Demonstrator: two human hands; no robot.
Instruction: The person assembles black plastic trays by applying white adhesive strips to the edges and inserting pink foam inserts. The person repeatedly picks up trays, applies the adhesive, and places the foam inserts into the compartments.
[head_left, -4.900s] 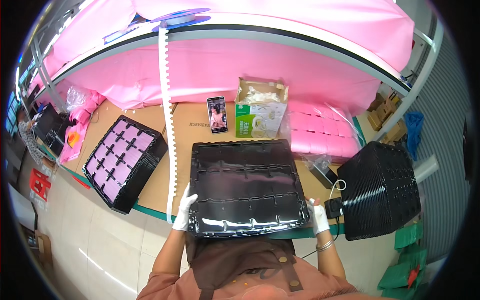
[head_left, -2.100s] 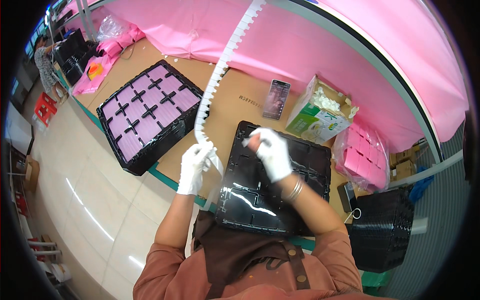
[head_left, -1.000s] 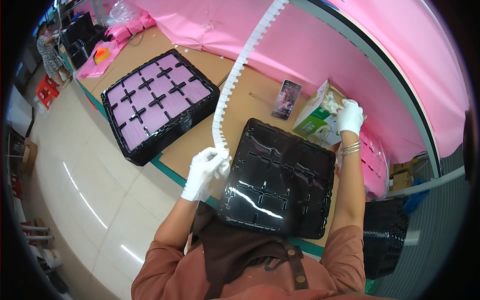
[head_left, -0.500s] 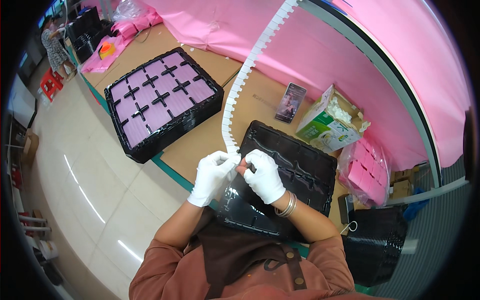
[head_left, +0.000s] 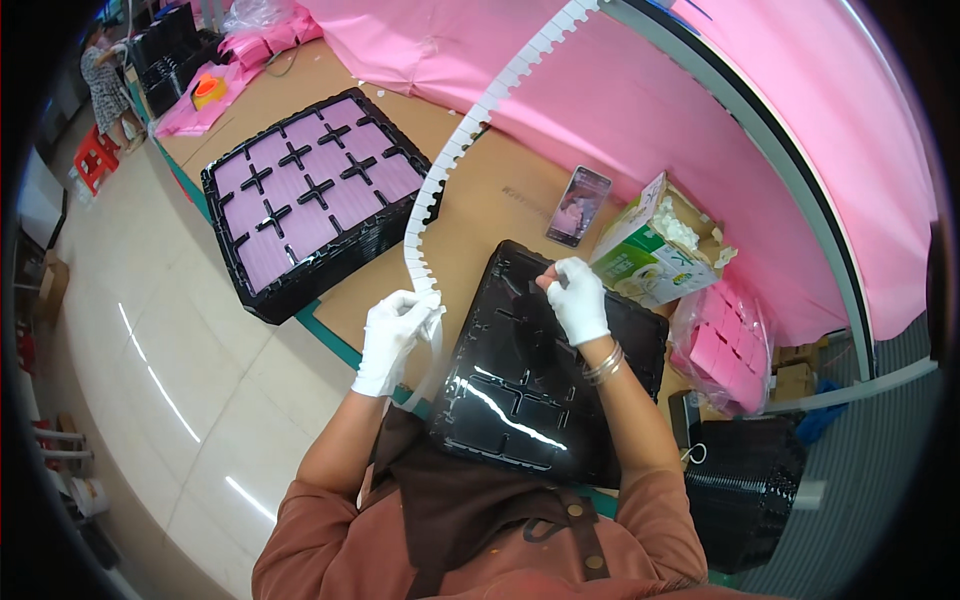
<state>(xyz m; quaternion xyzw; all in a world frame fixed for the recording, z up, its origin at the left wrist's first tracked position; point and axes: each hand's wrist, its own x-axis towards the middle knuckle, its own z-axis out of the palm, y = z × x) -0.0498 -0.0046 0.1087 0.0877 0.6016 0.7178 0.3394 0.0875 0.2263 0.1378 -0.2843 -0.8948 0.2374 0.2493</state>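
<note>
Pinching one strip point(head_left: 440, 170): left hand point(head_left: 390, 335) | one phone point(head_left: 578, 207) | one green carton point(head_left: 640, 260)

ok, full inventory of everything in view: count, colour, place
Toothed strip: 1, white, coming down from top
Front tray: at least 1, black, near side of table
Lilac-topped tray stack: 1, black, table left
Phone: 1, dark, beyond front tray
Carton: 1, green and white, right of phone
Bagged pieces: several, pink, right of front tray
Right tray stack: 1, black, far right
Cardboard: count unclear, brown, on table
Cloth: count unclear, pink, behind table
Stool: 1, red, far left
Co-worker: 1, patterned clothing, upper left
Left hand: 1, white-gloved, pinching strip
Right hand: 1, white-gloved, above front tray
</note>
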